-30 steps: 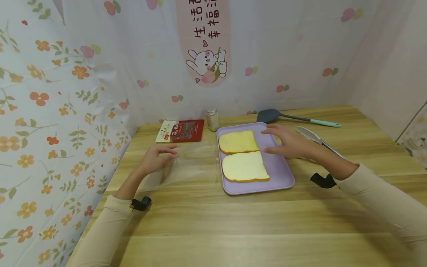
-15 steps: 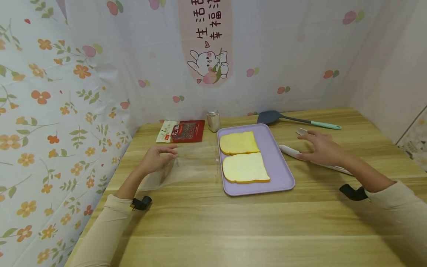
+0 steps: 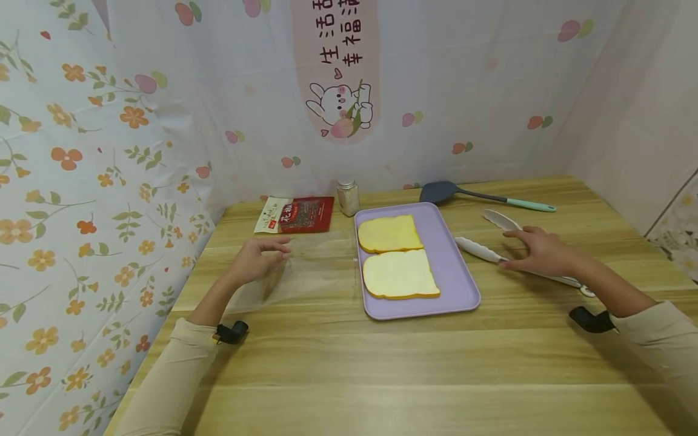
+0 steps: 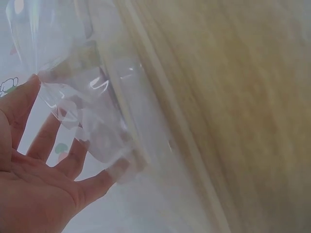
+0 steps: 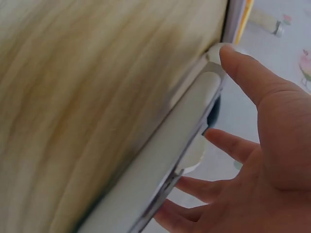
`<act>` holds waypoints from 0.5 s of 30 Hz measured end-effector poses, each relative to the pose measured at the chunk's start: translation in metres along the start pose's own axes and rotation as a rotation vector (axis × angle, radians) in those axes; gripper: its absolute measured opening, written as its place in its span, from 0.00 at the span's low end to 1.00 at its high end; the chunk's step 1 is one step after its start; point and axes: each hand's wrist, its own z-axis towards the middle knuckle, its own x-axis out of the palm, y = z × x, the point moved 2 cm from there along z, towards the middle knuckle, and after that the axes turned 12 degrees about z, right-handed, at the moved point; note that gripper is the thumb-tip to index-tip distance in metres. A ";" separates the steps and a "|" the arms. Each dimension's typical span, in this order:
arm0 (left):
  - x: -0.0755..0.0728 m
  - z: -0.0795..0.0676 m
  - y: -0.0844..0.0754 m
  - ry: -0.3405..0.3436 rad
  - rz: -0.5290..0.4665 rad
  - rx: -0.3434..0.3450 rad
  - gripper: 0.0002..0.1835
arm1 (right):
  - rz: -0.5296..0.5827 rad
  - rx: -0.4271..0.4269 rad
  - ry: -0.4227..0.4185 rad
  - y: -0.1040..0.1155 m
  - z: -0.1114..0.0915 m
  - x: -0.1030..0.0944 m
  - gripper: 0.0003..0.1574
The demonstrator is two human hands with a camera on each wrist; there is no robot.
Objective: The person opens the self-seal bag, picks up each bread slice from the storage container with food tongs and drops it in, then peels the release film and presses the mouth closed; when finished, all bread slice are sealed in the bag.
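Observation:
At the left, my left hand [image 3: 260, 261] pinches a clear plastic bag [image 3: 322, 266] between thumb and forefinger. In the left wrist view, the film [image 4: 97, 107] gathers at the thumb tip, and the other fingers are spread. My right hand [image 3: 545, 253] reaches over metal tongs with white tips [image 3: 477, 249], which lie spread on the table. Its thumb and fingers stand apart around the tongs' arms without closing on them. In the right wrist view, the thumb is close to one white tip [image 5: 218, 51]; whether it touches cannot be told.
Two bread slices [image 3: 400, 274] lie on a purple tray [image 3: 458, 284] between my hands. Behind stand a glass jar [image 3: 348, 198] and a red-and-white spice packet [image 3: 297, 215]. A spatula [image 3: 480, 195] with a mint handle lies at the back right, near the curtain.
My right hand has moved right, from above the tray to the tongs, and then slightly along them. The left hand and the plastic bag have stayed nearly still.

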 end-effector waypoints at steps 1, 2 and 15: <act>0.000 0.000 0.002 0.002 -0.001 0.000 0.11 | 0.002 -0.002 0.001 -0.001 0.000 0.001 0.53; 0.000 0.000 0.003 0.003 -0.004 0.000 0.11 | 0.004 -0.004 0.001 -0.003 0.001 0.001 0.53; -0.006 -0.010 -0.026 0.015 -0.005 0.016 0.10 | 0.109 -0.009 -0.048 -0.014 0.005 0.004 0.58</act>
